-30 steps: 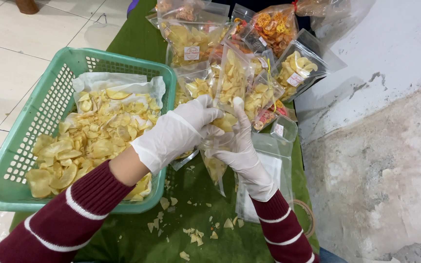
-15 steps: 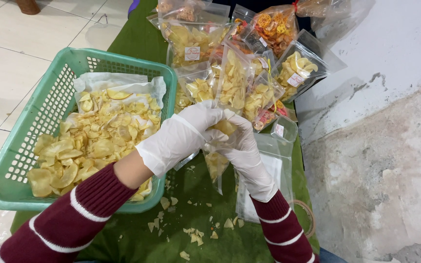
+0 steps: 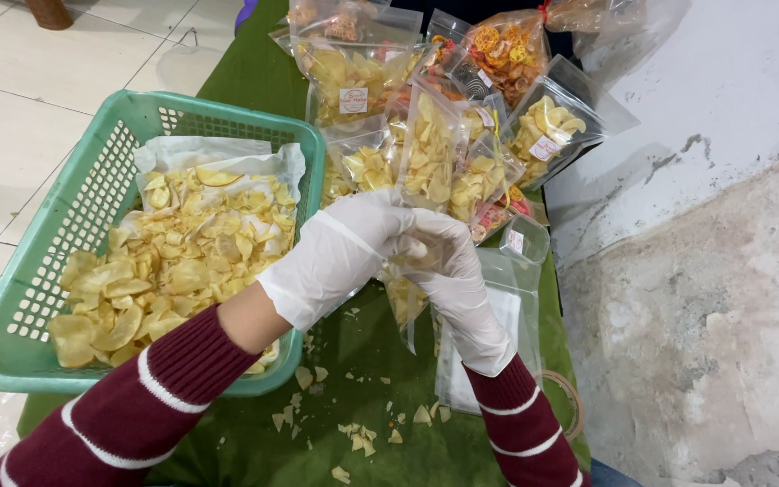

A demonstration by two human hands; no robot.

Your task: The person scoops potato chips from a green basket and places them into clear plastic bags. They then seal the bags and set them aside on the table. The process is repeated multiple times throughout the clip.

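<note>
Both my hands wear white gloves and meet over a green cloth. My right hand (image 3: 457,284) grips a small clear plastic bag (image 3: 405,302) partly filled with yellow chips, hanging down below the fingers. My left hand (image 3: 344,248) reaches across, its fingers at the bag's mouth; whether chips are in them is hidden. A green plastic basket (image 3: 92,194) lined with white paper and heaped with yellow chips (image 3: 173,261) stands to the left, right beside my left forearm.
Several filled, labelled chip bags (image 3: 430,149) stand behind my hands, with orange snack bags (image 3: 502,50) further back. Empty clear bags (image 3: 511,316) lie at the right. Chip crumbs (image 3: 358,437) dot the green cloth (image 3: 254,68). A rough wall is at the right, tiled floor at the left.
My hands have stayed together at the bag with only slight shifts of the left fingers at its mouth. The basket and bags have not moved.
</note>
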